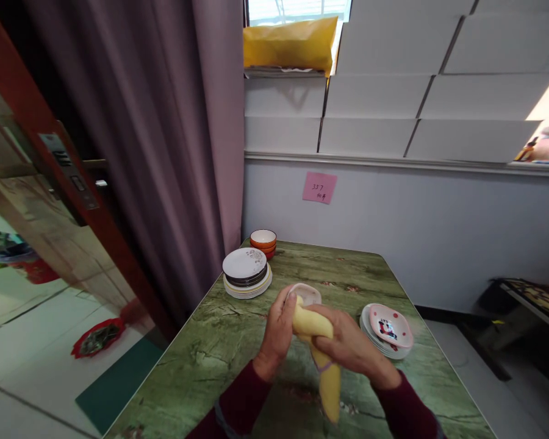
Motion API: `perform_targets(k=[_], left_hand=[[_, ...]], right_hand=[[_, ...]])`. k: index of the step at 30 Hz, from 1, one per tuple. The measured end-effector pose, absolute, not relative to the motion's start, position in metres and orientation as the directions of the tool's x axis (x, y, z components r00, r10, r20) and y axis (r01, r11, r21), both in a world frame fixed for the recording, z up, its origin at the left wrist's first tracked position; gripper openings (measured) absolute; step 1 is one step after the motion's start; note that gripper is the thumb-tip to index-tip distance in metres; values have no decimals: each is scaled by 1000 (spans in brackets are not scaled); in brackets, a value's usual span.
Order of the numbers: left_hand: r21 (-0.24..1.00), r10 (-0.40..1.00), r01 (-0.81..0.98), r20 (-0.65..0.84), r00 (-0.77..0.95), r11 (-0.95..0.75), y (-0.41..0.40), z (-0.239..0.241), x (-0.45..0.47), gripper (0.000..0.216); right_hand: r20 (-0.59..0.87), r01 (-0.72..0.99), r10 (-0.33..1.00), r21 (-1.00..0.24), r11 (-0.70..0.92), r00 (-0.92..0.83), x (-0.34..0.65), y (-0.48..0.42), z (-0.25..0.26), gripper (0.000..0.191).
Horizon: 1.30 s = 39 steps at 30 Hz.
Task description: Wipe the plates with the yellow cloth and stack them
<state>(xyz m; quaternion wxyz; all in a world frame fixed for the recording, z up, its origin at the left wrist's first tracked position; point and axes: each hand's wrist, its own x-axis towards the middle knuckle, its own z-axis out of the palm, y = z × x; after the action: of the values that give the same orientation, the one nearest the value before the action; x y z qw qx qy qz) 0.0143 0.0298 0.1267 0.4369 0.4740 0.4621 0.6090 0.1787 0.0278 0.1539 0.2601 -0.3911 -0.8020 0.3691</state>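
Note:
Above the middle of the table, my left hand (278,332) grips a small pale pink bowl (310,294) by its left side, thumb over the rim. My right hand (343,338) is closed around a yellow cloth (318,325) and presses it against the bowl. The cloth's loose end, with a purple stripe across it, hangs down toward the table. Cloth and fingers cover most of the bowl. To the right of my right hand, a pink square dish (390,325) with a cartoon print tops a stack of white plates (379,344).
The green wood-patterned table (219,347) holds a stack of plates (247,274) at the left, with orange bowls (263,239) behind it. A purple curtain (165,152) hangs beside the left edge. The wall, with a pink note (319,187), stands behind.

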Motion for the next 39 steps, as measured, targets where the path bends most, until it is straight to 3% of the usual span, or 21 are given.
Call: perform_targets(k=[2, 4, 6, 8, 11, 13, 15, 18, 22, 25, 27, 29, 32, 35, 39], left_hand=[[977, 977, -154, 116, -180, -145, 32, 127, 6, 49], [980, 973, -149, 102, -205, -134, 36, 125, -4, 51], [988, 973, -62, 129, -193, -143, 40, 123, -12, 49], [989, 979, 66, 139, -149, -130, 41, 124, -14, 42], [974, 992, 192, 125, -30, -118, 35, 134, -7, 29], [948, 979, 251, 175, 101, -195, 30, 145, 0, 20], [881, 941, 352, 246, 233, -317, 26, 156, 3, 14], [744, 892, 509, 274, 360, -434, 23, 170, 0, 13], [691, 883, 550, 345, 319, -469, 24, 181, -4, 12], [847, 912, 340, 365, 187, -409, 24, 184, 4, 21], [933, 939, 106, 339, 61, -344, 22, 184, 15, 25], [941, 942, -70, 327, -78, -332, 21, 180, 27, 27], [921, 917, -90, 361, -168, -379, 20, 172, 38, 27], [875, 870, 186, 473, -142, -446, 19, 162, 33, 26], [697, 860, 595, 510, -17, -401, 15, 150, 14, 24]], right_hand=[[66, 226, 810, -944, 240, -583, 205, 31, 151, 49], [108, 106, 913, -981, 162, -394, 226, 33, 145, 55], [230, 148, 967, -958, 244, -105, 239, 35, 142, 60], [408, 299, 913, -870, 392, -7, 240, 37, 143, 59], [562, 476, 788, -637, 606, -250, 227, 41, 147, 59], [512, 537, 748, -523, 662, -423, 215, 41, 150, 62], [402, 598, 782, -504, 623, -476, 204, 40, 151, 55], [310, 592, 836, -596, 542, -453, 192, 34, 153, 31], [379, 323, 858, -811, 488, -347, 180, 34, 150, 37], [254, -2, 954, -966, 257, -161, 165, 36, 142, 45], [98, -241, 994, -967, 86, -39, 148, 32, 138, 52], [-40, -455, 998, -890, -9, 58, 127, 26, 135, 58], [-141, -642, 980, -767, -18, 141, 107, 19, 128, 62], [-144, -577, 969, -817, -2, 201, 115, 23, 119, 64], [32, -179, 922, -978, 109, 385, 148, 37, 108, 62]])
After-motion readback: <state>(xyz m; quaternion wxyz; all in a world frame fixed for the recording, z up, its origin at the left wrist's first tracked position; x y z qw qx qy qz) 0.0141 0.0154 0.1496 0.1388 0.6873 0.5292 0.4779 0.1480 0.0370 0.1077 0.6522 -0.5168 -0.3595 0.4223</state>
